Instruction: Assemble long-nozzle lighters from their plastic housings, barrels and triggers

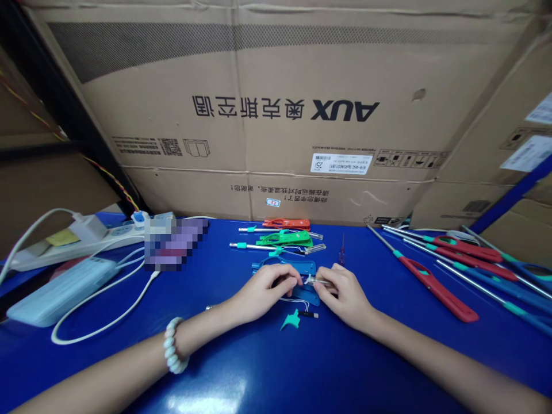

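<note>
My right hand (342,294) pinches a small clear tube-like piece (322,282) with a whitish end, possibly a lighter's fuel tank. My left hand (268,292) has its thumb and forefinger closed at the left end of that piece; what they grip is too small to make out. Behind and under the fingers lie two blue lighter handle halves (304,267), partly covered. Nearer me on the blue table (241,368) are a teal trigger (291,320) and a black igniter (307,314) with thin white wires.
Opened green (288,237) and orange (295,223) lighter handles with metal tubes lie behind. A small screwdriver (342,254) is beyond my right hand. Several long red (437,287) and blue lighters lie right. A power bank (64,287), cables and a power strip (47,253) occupy the left.
</note>
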Demonstrator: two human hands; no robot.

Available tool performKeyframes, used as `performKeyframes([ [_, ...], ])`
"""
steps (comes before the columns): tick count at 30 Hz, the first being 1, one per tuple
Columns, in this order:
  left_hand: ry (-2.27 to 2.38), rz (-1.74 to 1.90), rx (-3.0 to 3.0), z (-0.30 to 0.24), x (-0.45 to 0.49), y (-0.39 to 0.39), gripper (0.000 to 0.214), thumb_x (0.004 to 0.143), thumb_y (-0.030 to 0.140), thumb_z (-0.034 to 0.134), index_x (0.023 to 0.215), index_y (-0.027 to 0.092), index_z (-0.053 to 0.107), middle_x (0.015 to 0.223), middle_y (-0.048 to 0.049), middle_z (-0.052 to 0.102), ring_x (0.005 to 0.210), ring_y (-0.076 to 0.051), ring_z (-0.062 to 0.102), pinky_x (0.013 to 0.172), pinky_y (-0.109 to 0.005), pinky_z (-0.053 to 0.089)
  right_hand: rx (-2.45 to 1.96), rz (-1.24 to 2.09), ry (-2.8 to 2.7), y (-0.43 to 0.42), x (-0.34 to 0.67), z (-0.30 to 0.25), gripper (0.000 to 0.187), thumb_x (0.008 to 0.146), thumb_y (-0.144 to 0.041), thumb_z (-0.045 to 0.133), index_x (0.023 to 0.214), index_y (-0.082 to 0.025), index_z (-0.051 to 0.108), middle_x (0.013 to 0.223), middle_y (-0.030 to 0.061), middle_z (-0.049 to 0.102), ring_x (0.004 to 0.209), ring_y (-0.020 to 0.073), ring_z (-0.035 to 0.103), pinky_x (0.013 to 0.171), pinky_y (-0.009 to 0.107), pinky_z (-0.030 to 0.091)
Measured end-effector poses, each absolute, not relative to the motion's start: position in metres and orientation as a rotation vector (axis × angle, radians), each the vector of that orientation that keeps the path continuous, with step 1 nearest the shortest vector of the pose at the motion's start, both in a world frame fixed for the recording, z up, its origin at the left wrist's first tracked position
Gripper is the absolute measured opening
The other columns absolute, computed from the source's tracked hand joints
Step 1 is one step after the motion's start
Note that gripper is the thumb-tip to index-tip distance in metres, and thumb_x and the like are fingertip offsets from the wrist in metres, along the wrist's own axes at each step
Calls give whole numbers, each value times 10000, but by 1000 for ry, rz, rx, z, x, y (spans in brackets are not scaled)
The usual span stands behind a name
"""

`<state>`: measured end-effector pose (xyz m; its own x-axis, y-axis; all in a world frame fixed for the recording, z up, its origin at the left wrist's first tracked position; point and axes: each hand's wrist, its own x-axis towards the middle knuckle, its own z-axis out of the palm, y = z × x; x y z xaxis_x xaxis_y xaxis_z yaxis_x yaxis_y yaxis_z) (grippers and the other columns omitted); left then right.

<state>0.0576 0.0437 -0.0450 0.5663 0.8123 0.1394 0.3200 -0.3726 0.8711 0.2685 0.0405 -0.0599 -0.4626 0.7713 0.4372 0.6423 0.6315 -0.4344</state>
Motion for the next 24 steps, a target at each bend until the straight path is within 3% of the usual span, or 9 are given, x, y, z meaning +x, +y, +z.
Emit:
performKeyframes([
  [3,928,732,1976,-41,58,43,254,932,282,452,854,149,654,694,11,554,660,-126,503,622,-224,361,-1087,278,-2255,39,270,-60,268,884,-280,423,624,-211,417,517,-27,468,525,142,413,575,263,301],
  [12,951,712,2002,-41,60,42,273,919,302,471,793,144,654,775,-22,643,751,-157,563,685,-239,391,-1011,258,-2277,38,270,-59,256,876,-248,429,624,-207,410,532,-31,479,518,131,407,587,266,303],
  [24,971,699,2044,-41,60,42,275,926,293,465,769,146,636,742,-16,630,734,-155,556,665,-239,389,-990,231,-2298,38,269,-59,244,859,-216,440,617,-206,410,521,-43,457,502,121,383,584,268,286],
])
